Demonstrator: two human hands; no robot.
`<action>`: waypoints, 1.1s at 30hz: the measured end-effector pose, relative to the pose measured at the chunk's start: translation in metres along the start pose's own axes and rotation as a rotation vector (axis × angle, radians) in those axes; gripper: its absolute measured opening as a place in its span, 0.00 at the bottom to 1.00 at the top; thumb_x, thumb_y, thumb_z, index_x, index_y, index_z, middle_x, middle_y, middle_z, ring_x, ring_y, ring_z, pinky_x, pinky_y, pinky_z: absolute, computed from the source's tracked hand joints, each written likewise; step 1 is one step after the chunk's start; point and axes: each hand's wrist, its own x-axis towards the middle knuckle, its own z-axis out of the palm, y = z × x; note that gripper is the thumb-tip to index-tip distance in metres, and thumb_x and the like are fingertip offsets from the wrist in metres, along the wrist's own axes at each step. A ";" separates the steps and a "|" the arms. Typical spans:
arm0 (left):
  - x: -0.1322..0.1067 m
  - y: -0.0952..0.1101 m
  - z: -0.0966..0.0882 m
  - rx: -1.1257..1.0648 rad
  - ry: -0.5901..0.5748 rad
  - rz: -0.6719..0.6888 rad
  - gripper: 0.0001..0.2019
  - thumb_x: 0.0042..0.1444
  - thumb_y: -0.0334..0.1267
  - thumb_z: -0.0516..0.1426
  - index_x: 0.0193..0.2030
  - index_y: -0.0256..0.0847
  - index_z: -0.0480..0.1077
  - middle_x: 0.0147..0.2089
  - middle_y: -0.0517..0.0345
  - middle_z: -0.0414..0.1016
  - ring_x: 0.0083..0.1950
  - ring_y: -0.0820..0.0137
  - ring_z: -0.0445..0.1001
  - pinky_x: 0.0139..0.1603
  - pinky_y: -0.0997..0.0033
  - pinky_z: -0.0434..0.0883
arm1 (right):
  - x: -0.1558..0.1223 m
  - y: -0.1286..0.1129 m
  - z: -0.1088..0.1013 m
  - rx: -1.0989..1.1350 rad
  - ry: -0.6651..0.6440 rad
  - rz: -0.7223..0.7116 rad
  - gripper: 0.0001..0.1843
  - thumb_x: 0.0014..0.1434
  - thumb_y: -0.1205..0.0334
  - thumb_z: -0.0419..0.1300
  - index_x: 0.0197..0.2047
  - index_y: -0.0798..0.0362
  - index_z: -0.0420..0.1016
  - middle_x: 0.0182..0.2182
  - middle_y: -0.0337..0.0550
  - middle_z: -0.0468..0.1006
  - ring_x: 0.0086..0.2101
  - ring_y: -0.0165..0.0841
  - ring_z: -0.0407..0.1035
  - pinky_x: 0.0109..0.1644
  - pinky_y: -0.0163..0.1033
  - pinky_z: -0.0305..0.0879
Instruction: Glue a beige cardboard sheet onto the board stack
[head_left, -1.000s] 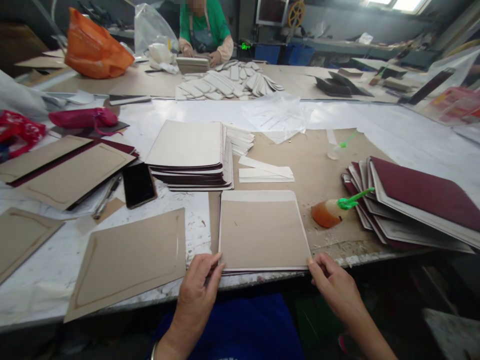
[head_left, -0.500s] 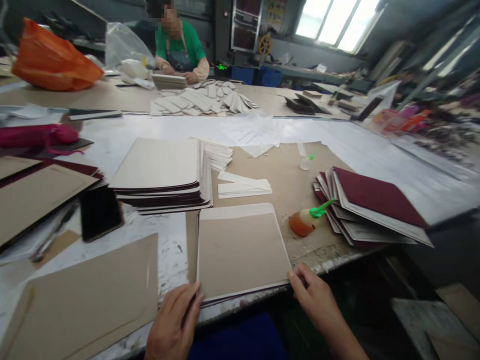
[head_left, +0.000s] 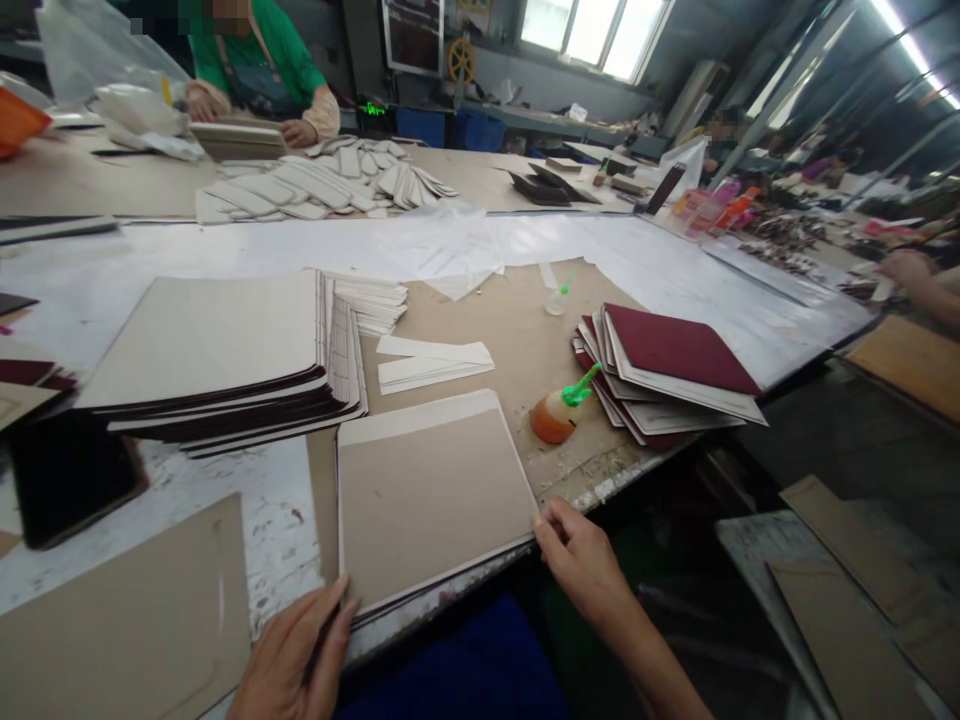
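A grey-brown board panel point(head_left: 435, 500) with a pale strip along its far edge lies at the table's front edge, with thin dark layers showing beneath it. My left hand point(head_left: 296, 650) is closed at its near left corner, fingers along the side and thumb at the front edge. At the near right corner, my right hand point(head_left: 574, 555) pinches the edge, thumb uppermost and the other fingers curled. To the panel's right stands a squat glue bottle point(head_left: 553, 418) with orange-brown contents and a green nozzle. Beyond the panel lie white paper strips point(head_left: 435, 364).
A tall stack of cream-faced panels point(head_left: 217, 330) stands at left, near a black phone point(head_left: 71, 480). Maroon covers point(head_left: 679, 345) are piled at right. Another brown board point(head_left: 127, 620) lies front left. Across the table, a person in green point(head_left: 259, 60) holds a board.
My view has swung to the right, so everything appears further left. Both hands keep to the same corners of the panel, which stays in place on the table.
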 end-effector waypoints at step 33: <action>0.017 0.020 -0.008 0.041 0.212 -0.006 0.09 0.59 0.33 0.52 0.45 0.37 0.69 0.40 0.55 0.72 0.42 0.73 0.71 0.48 0.79 0.68 | 0.005 0.001 0.001 -0.214 -0.083 0.058 0.25 0.50 0.37 0.40 0.22 0.50 0.58 0.17 0.37 0.63 0.21 0.32 0.59 0.27 0.36 0.56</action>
